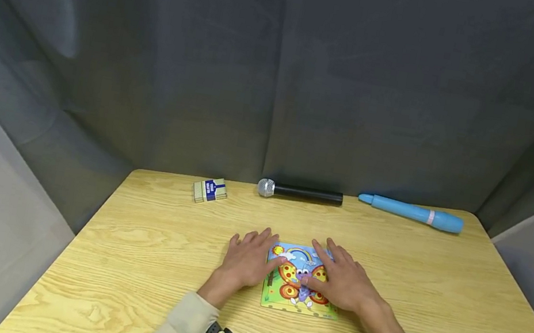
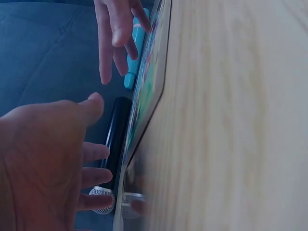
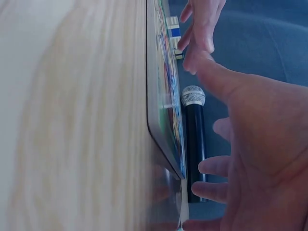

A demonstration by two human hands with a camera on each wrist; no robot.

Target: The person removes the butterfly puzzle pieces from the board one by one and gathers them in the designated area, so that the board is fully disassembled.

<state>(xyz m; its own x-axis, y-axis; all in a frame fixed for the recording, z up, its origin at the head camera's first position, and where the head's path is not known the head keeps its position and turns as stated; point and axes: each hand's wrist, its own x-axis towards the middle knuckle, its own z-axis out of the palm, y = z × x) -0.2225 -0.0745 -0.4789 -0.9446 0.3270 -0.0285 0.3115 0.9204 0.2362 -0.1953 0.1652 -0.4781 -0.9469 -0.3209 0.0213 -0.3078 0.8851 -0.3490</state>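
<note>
A flat rectangular board (image 1: pixel 294 294) with a cartoon butterfly, a rainbow and a sun lies on the wooden table. Over its left edge is my left hand (image 1: pixel 249 260), fingers spread and the thumb reaching across the picture. My right hand (image 1: pixel 345 282) covers part of the right side, its thumb near the butterfly's middle. In the left wrist view the left hand (image 2: pixel 45 154) has loose, extended fingers and grips nothing. The right wrist view shows the right hand (image 3: pixel 269 144) likewise relaxed beside the board (image 3: pixel 166 91). Whether the fingertips touch the board I cannot tell.
Along the table's back edge lie a small pack of thin sticks with a blue label (image 1: pixel 210 190), a black microphone (image 1: pixel 307 194) with a silver head, and a long light-blue pen-shaped object (image 1: pixel 409 212). Behind them hangs a dark curtain (image 1: pixel 281 75).
</note>
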